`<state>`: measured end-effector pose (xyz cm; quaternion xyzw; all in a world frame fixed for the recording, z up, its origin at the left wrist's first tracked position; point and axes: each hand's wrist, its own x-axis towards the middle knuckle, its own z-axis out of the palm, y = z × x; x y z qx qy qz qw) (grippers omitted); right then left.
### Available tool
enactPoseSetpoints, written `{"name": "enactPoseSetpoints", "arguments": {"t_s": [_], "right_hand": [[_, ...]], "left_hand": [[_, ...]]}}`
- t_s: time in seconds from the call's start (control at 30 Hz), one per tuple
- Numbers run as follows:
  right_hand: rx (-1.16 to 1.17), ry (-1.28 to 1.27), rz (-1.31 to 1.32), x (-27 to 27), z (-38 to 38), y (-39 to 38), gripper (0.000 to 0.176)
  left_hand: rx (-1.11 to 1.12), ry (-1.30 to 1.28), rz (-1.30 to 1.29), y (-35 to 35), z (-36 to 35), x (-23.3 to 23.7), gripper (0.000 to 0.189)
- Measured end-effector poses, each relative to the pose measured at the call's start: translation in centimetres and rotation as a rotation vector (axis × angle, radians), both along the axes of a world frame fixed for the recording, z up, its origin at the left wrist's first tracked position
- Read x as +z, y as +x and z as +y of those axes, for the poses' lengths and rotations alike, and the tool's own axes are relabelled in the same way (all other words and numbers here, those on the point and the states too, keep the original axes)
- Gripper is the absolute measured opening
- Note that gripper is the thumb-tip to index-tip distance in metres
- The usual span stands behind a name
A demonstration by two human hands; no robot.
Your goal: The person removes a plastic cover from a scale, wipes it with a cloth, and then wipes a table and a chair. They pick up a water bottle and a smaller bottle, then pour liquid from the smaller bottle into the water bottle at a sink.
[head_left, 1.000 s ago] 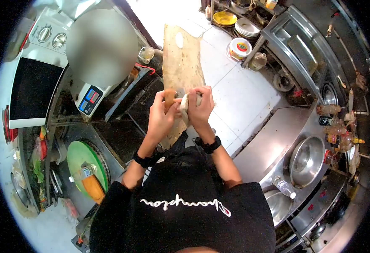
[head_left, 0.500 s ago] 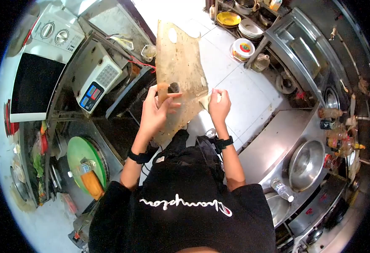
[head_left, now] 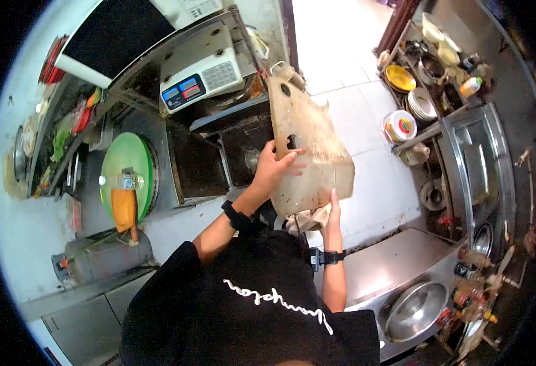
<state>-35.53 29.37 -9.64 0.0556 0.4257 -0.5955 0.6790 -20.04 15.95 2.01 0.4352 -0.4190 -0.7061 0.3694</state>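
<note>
A stained, beige, translucent plastic panel (head_left: 314, 180) with oval holes and a ragged, bent side is tilted in front of my body. My left hand (head_left: 272, 172) grips its left edge by the middle hole, its fingers partly spread over the surface. My right hand (head_left: 333, 219) holds the lower right corner, thumb on the front face and the other fingers hidden behind. A pale crumpled cloth (head_left: 309, 221) hangs just below the panel's lower edge, against my right hand. Whether my right fingers clasp the cloth too is hidden.
A digital scale (head_left: 201, 79) sits on the left shelf, near a green round board (head_left: 112, 155) bearing a bottle. Bowls and a yellow plate (head_left: 400, 77) stand on the far right rack, with a white tub (head_left: 400, 126) beside it. A steel basin (head_left: 417, 311) rests at lower right.
The view has turned left. The panel has come closer and tilted, showing its bent side. My right hand, earlier pinching the cloth beside the panel, has moved to its lower corner.
</note>
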Motion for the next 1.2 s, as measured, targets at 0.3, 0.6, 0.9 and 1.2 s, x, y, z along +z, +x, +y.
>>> {"name": "enactPoseSetpoints", "arguments": {"t_s": [0.3,0.6,0.9,1.2], "right_hand": [[-0.062,-0.087,0.363,0.1,0.7,-1.6,0.044],[-0.425,0.078,0.455,0.0,3.5,-4.3,0.043],[-0.668,0.293,0.584,1.9,9.7,-0.3,0.046],[-0.756,0.481,0.594,3.1,13.5,4.9,0.043]], "left_hand": [[-0.138,0.246,-0.125,4.7,-1.3,-2.8,0.038],[-0.140,-0.235,-0.440,12.8,-5.2,-6.2,0.024],[0.356,-1.067,-1.226,21.6,-27.2,-4.8,0.048],[0.123,-0.561,-1.435,20.8,-44.8,-11.0,0.065]]}}
